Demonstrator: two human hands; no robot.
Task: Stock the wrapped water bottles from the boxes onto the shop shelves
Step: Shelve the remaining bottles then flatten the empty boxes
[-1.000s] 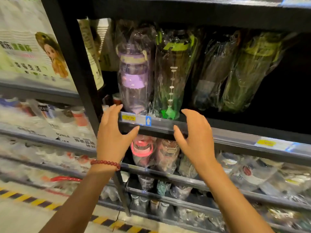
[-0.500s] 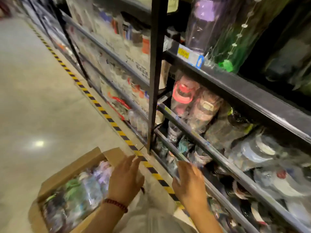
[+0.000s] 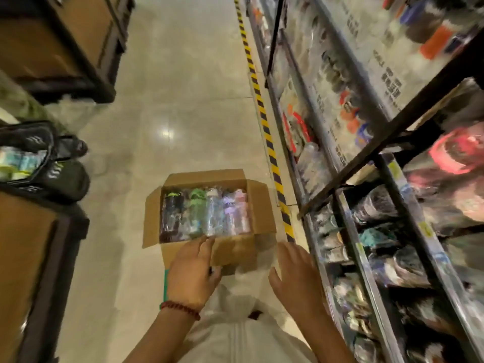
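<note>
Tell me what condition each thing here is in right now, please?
cardboard box: open, flaps spread, on the floor.
wrapped bottles: lying side by side inside the box.
left hand: empty, fingers relaxed.
right hand: empty, fingers spread.
shelves: stocked.

You stand on a glossy beige tile floor (image 3: 183, 106) carrying one bright light glare (image 3: 166, 132). A yellow-black hazard stripe (image 3: 264, 121) runs beside the right-hand racking. Dark brown counters (image 3: 65, 40) line your left side.

Brown cardboard box (image 3: 259, 213), yellow-and-black striped floor tape (image 3: 264, 121) (red bead bracelet (image 3: 180, 308)).
</note>
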